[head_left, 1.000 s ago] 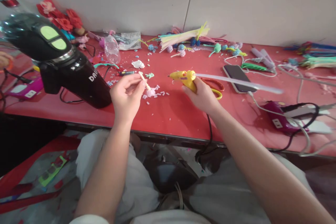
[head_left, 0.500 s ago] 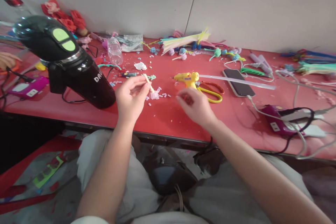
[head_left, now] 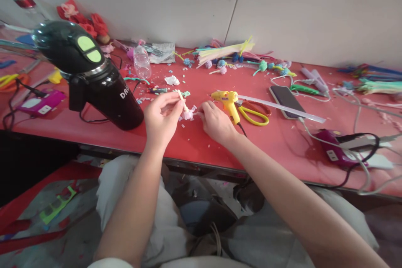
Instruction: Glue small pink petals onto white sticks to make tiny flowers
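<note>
Between the thumb and fingers of my left hand (head_left: 163, 119) is a thin cream stem (head_left: 181, 97), tilted, with a pink flower-like piece (head_left: 188, 114) at its lower end. My right hand (head_left: 216, 120) is closed in a pinch just right of the pink piece; what its fingertips hold is too small to name. Small pink bits lie around the piece. A yellow glue gun (head_left: 230, 102) with a long clear glue stick (head_left: 282, 109) rests right of my right hand, partly over scissors with yellow and red handles (head_left: 256, 116).
A large black bottle (head_left: 109, 96) stands left of my left hand. Behind are a clear plastic bottle (head_left: 142, 63) and pipe cleaners (head_left: 222, 52). A phone (head_left: 287, 101) and a purple power strip (head_left: 337, 150) with cables lie to the right.
My right hand has moved left from beside the glue gun to the pink piece, and its fingers have closed. My left hand still holds the stem. The view has shifted slightly.
</note>
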Tool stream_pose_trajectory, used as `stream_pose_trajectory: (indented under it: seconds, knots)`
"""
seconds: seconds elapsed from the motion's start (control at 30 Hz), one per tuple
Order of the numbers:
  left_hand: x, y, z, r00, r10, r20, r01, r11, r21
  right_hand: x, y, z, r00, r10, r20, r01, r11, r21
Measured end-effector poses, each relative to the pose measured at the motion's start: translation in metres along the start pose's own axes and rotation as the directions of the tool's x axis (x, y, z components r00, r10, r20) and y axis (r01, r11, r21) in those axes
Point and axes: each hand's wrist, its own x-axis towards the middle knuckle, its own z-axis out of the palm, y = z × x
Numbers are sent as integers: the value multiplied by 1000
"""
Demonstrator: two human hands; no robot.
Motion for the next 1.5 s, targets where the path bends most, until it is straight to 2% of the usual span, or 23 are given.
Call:
stream_pose_trajectory:
  seconds: [0.13, 0.2, 0.4, 0.6, 0.8, 1.0, 1.17, 1.3, 1.5]
  knots:
    - [-1, 0, 3, 1000, -15, 17, 15, 1000, -27, -18, 9, -8, 996, -12, -88, 32, 974, 226]
    - [-2, 0, 6, 999, -16, 28, 17, 999, -31, -23, 12, -12, 994, -3, -107, 33, 959, 281]
    - [-4, -1, 12, 998, -23, 63, 23, 1000, 2, -24, 13, -16, 998, 15, -62, 2, 962, 274]
    - [-8, -2, 16, 995, -36, 96, 36, 999, -5, -54, 14, -32, 982, 77, -172, -10, 933, 359]
    - [-14, -5, 27, 986, -62, 155, 72, 996, -57, -82, 24, -46, 966, 86, -242, 1, 942, 335]
    - [-21, -2, 33, 979, -78, 190, 92, 993, -67, -84, 36, -40, 966, 189, -175, -99, 899, 426]
    - [-24, 3, 37, 975, -78, 207, 87, 995, -37, -82, 40, -36, 964, 229, -134, -123, 833, 539]
    - [-26, 4, 39, 977, -61, 206, 75, 995, -63, -81, 41, -36, 969, 201, -143, -92, 833, 546]
    - [-27, 3, 41, 974, -54, 221, 76, 993, -92, -81, 39, -36, 961, 114, -250, 27, 866, 500]
